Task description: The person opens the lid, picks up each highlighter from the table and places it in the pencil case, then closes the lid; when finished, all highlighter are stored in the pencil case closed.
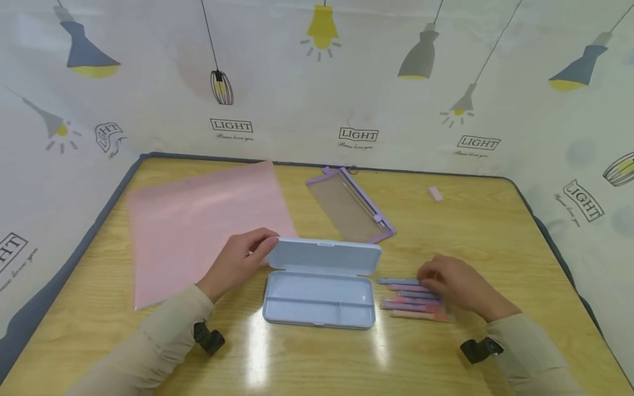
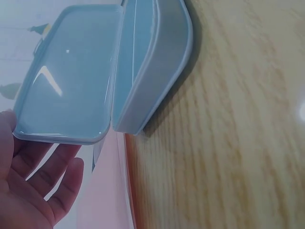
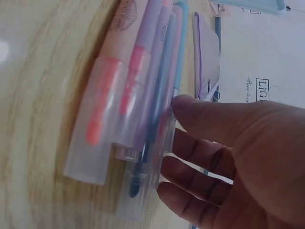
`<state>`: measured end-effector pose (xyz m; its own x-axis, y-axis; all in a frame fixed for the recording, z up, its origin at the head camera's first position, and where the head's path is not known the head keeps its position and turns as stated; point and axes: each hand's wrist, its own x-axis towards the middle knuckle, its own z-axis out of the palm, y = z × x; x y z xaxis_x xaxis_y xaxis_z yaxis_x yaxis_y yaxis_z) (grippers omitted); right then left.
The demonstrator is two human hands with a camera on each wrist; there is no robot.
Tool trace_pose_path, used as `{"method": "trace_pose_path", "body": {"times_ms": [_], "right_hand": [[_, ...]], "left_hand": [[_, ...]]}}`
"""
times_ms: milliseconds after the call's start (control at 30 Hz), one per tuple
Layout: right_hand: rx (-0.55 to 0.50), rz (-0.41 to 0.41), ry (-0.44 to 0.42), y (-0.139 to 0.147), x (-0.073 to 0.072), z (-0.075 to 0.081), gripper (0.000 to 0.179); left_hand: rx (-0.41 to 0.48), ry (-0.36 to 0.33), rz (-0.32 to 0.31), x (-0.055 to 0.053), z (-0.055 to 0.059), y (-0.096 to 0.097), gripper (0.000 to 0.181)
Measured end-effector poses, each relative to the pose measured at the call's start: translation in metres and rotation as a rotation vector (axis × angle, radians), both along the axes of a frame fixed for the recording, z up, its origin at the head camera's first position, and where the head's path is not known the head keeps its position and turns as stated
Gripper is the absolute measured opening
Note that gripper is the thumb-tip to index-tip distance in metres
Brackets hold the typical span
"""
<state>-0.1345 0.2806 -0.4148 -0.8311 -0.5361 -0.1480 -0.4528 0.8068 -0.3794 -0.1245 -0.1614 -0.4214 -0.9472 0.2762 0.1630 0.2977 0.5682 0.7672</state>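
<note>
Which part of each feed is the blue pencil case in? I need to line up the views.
Head: the blue pencil case, open, just below centre.
Left wrist: upper left, turned sideways, lid to the left.
Right wrist: only a light blue edge, probably its lid, at the top right.
Shared landmark: the lamp-print wall, along the top, left edge and right side respectively.

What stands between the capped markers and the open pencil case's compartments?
Only the right wall of the pencil case; no other object shows between it and the capped markers. The left hand holds the lid up.
</note>
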Motion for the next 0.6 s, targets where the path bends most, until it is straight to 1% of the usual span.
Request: {"method": "trace_pose_path", "body": {"times_ms": [167,367,500,600], "right_hand": [[0.01,0.018,0.014,-0.0021,-0.0028,0.0009,0.006],[0.015,0.021,0.029,-0.0022,-0.0042,-0.0011,0.007],[0.002,0.003,0.042,-0.0009,-0.0022,-0.0018,0.006],[-0.005,-0.02,0.071,0.0003,0.002,0.0026,0.006]], "left_hand": [[0.003,0.004,0.015,-0.0017,0.0005,0.0015,0.027],[0.005,-0.016,0.021,-0.0015,0.0023,0.0029,0.029],[0.012,-0.027,0.024,-0.001,0.0027,0.0035,0.029],[0.016,-0.031,0.019,-0.0005,0.0032,0.0031,0.029]]}}
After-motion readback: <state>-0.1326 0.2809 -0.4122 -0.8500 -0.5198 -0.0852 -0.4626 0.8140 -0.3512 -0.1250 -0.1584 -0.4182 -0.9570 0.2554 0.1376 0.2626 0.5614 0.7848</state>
